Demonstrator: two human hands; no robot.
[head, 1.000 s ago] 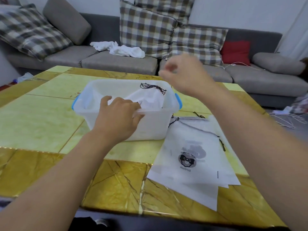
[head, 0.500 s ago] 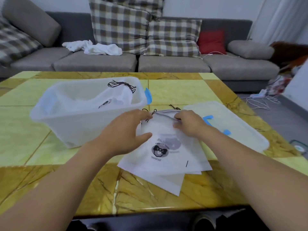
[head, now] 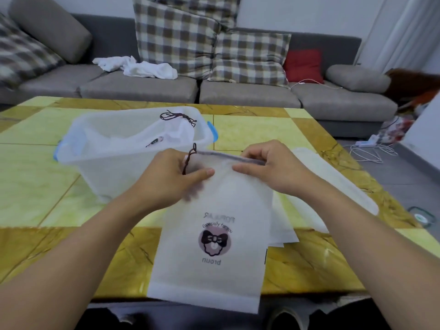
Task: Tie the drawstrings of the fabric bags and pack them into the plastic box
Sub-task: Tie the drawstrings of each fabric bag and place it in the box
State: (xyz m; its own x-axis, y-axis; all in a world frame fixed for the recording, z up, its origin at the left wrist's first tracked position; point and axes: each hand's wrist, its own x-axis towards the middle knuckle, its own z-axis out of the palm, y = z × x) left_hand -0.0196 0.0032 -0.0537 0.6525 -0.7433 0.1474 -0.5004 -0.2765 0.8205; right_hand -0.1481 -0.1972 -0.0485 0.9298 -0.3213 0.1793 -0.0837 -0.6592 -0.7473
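Item: fabric bag [head: 212,236], lifted over the table's near edge, just beside the plastic box [head: 100,167]. Left hand [head: 171,177] pinches its hem by the drawstring [head: 188,160]; right hand [head: 269,165] grips the hem too. I'd cinch evenly (cord looks thin), then knot.

A home living room — a grey sofa [head: 214,91] with plaid cushions [head: 176,36] stood behind a marble-patterned table [head: 250,129].
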